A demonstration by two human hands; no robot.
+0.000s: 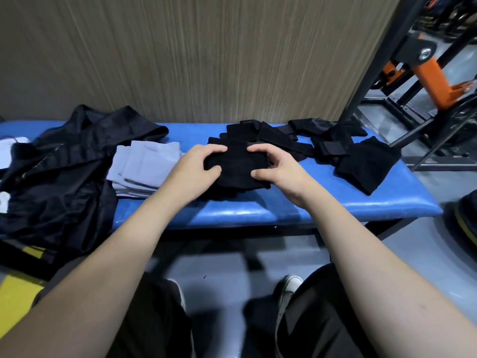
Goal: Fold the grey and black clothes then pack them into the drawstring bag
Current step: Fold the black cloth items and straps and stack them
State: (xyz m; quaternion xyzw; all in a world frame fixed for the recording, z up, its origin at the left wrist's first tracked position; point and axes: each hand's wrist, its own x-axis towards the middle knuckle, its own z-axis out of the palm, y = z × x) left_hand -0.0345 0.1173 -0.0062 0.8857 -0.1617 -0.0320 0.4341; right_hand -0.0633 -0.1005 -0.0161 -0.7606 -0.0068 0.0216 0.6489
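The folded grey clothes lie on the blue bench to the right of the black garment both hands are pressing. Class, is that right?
Not quite. In the head view the folded grey clothes lie to the left of the black garment that both hands press, on the blue bench.

Bare forearms without sleeves, dark trousers [322, 319], and a white-toed shoe [290, 285] below.

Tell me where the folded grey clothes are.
The grey stack lies on the blue bench, left of the left hand, beside the black bag.
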